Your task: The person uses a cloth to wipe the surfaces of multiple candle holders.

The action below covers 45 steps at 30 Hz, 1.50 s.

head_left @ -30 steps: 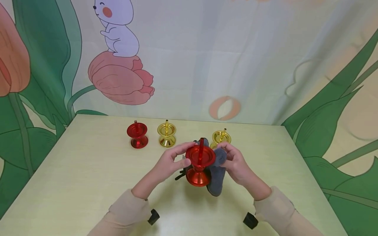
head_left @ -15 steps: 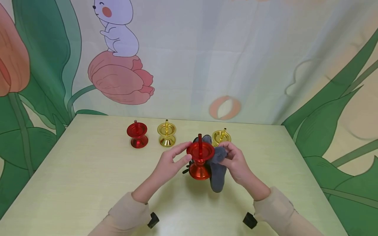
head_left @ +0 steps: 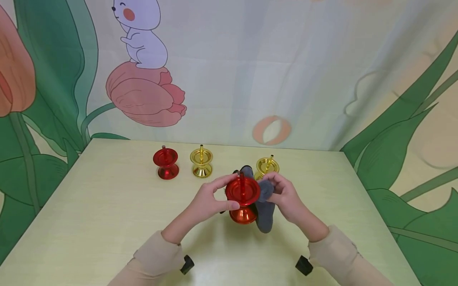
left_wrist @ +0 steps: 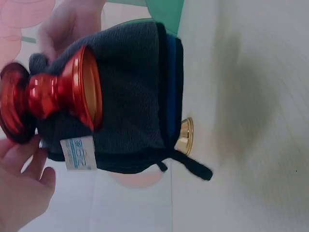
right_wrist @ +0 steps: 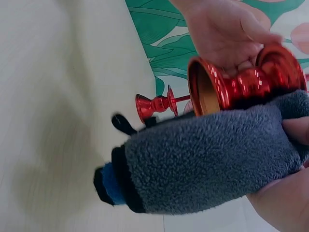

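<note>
A shiny red candle holder (head_left: 243,215), with a dish, a flared foot and a thin upright tube, is held above the table. My left hand (head_left: 204,201) grips its dish, thumb on the near rim and fingers at the far side. My right hand (head_left: 287,200) pinches a dark grey fleecy cloth (head_left: 265,217) against the dish's right side. In the left wrist view the cloth hangs behind the holder, showing a white label (left_wrist: 78,153) and a black loop (left_wrist: 190,165). A blue layer (right_wrist: 112,183) peeks out at the cloth's lower end in the right wrist view.
Along the back of the pale table (head_left: 118,206) stand another red candle holder (head_left: 167,163) and a gold one (head_left: 202,161). A second gold holder (head_left: 267,165) is partly covered by the right hand and cloth. A printed curtain (head_left: 214,79) hangs behind the table.
The red holder rose slightly, then came down again with its dish tipped more toward me. My left thumb now lies across the near rim. The cloth shifted a little with it; the other holders stayed put.
</note>
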Available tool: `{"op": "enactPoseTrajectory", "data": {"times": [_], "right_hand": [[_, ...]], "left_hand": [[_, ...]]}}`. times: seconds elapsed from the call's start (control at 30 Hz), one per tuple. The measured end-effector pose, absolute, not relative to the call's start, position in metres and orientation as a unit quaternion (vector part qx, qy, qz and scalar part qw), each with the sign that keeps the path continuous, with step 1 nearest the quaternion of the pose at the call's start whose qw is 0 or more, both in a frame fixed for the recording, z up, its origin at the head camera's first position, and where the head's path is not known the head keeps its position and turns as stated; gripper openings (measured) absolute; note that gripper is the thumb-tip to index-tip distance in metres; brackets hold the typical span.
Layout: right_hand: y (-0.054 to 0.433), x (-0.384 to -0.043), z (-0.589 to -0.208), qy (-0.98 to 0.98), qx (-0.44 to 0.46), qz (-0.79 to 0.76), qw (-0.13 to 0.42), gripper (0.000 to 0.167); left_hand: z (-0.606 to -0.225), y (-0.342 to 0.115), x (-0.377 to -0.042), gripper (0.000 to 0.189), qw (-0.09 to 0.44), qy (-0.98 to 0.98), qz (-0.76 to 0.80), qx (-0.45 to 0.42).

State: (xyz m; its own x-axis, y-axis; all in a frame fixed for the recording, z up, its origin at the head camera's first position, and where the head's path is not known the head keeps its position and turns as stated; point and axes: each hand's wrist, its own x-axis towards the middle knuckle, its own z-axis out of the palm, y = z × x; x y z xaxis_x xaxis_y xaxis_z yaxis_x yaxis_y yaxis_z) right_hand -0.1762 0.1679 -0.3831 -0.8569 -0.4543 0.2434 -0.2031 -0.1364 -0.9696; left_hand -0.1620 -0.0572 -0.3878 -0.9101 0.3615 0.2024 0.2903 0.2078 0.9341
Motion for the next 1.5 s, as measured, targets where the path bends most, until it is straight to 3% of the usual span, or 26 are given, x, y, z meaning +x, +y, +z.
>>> {"op": "enactPoseTrajectory", "data": {"times": [0.17,0.43,0.87,1.1,1.27,1.5], "right_hand": [[0.169,-0.178,-0.385,0.616,-0.277,-0.729,0.112,0.041],[0.169,-0.177,-0.387,0.621,-0.244,-0.737,0.108,0.037],[0.172,-0.177,-0.384,0.591,-0.274,-0.742,0.16,0.04],[0.171,-0.179,-0.385,0.619,-0.215,-0.746,0.121,0.037],[0.168,-0.179,-0.384,0.654,-0.169,-0.732,0.085,0.032],[0.162,-0.176,-0.382,0.691,-0.157,-0.704,0.056,0.033]], "left_hand": [[-0.389,-0.061,-0.164,0.065,0.046,0.775,0.583,0.241],[-0.395,-0.062,-0.167,0.063,0.042,0.791,0.589,0.16],[-0.39,-0.068,-0.166,0.061,0.09,0.775,0.575,0.248],[-0.389,-0.062,-0.163,0.054,0.012,0.806,0.562,0.182],[-0.391,-0.059,-0.16,0.049,-0.038,0.821,0.53,0.211],[-0.392,-0.051,-0.159,0.065,-0.044,0.82,0.54,0.187]]}}
